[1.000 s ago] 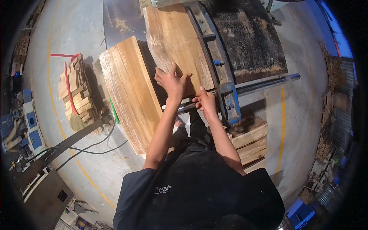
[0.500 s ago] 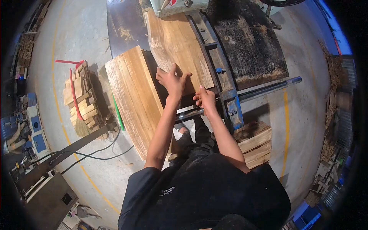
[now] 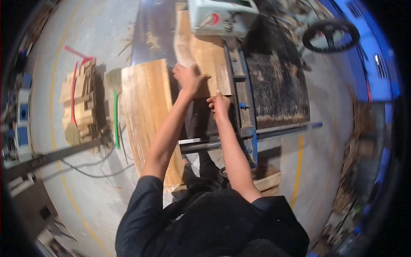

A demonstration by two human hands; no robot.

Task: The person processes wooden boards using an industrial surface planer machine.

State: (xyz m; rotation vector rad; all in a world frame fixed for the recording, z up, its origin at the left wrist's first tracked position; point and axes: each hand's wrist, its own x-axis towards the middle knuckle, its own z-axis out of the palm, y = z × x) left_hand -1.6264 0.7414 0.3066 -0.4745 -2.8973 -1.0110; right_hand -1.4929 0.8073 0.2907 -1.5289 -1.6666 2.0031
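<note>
A long wooden board with a rough, wavy left edge lies on the dark machine table, its far part passing beside and under a pale machine housing. My left hand rests at the board's left edge near its close end, fingers spread and thumb stretched to the right. At the board's near end, my right hand has its thumb up against the end and its fingers curled. A metal fence with a blue knob runs along the board's right side. Blur hides the exact finger contact.
A second wide board lies left of my left arm. A black handwheel stands at the upper right. Cut wood pieces are piled on the floor at left, near a green-handled broom. A round metal bar crosses in front.
The view has shifted, bringing more of the housing and the handwheel into sight. Both hands keep their places at the board, whose near end looks slightly farther away.
</note>
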